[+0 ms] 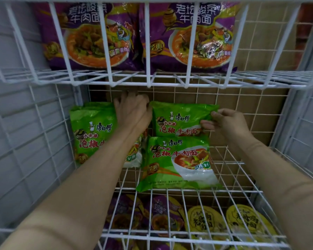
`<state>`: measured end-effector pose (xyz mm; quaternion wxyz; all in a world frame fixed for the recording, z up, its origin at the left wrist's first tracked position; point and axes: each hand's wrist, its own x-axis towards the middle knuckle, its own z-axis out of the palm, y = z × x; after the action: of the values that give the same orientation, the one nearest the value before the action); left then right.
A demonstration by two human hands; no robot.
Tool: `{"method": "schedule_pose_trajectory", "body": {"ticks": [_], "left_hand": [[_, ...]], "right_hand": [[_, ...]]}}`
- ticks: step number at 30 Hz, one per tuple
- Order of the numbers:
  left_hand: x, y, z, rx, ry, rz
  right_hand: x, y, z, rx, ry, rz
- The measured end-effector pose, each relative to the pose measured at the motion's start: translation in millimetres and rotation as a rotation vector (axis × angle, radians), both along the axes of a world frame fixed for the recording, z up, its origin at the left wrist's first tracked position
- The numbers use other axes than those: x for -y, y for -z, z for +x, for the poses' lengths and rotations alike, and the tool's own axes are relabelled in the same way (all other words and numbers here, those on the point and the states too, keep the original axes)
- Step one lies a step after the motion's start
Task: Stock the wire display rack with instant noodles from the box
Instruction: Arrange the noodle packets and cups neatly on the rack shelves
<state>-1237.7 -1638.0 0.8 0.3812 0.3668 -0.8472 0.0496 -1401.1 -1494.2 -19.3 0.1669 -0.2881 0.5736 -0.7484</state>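
arms: two, both showing bare all the way up | left hand (133, 110): wearing no glove, no ring | right hand (224, 121): wearing no glove, no ring | wrists: wearing no watch

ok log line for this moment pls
middle shelf | left hand between green packs | right hand pinches rear green pack | front pack lies flat

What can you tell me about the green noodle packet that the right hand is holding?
The green noodle packet is a glossy plastic pillow bag with red lettering and a small chef logo. It stands upright at the back of the middle wire shelf. The right hand pinches its right edge. A second green packet leans in front, hiding its lower part.
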Motion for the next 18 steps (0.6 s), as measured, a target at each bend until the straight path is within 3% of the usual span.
{"method": "schedule_pose_trajectory", "body": {"ticks": [7, 11, 13, 15, 18], "left_hand": [[-0.3, -0.7, 1.6, -0.03, -0.031, 0.023], [-1.9, -0.8, 3.1, -0.009, -0.04, 0.018], [-3.0, -1.2, 5.4, -0.017, -0.02, -0.004], [-4.2, -1.5, 7.7, -0.033, 0.013, -0.015], [-7.1, -1.4, 9.2, -0.016, 0.044, -0.038]], "right_hand": [[4.3, 1.5, 3.3, 0.069, -0.101, -0.029], [3.0, -0.4, 4.5, 0.028, -0.034, 0.013], [2.1, 0.4, 2.3, -0.114, 0.123, 0.199], [0.6, 3.2, -3.1, -0.408, 0.306, 0.568], [-2.4, 9.7, -0.7, -0.578, 0.095, 0.963]]}}
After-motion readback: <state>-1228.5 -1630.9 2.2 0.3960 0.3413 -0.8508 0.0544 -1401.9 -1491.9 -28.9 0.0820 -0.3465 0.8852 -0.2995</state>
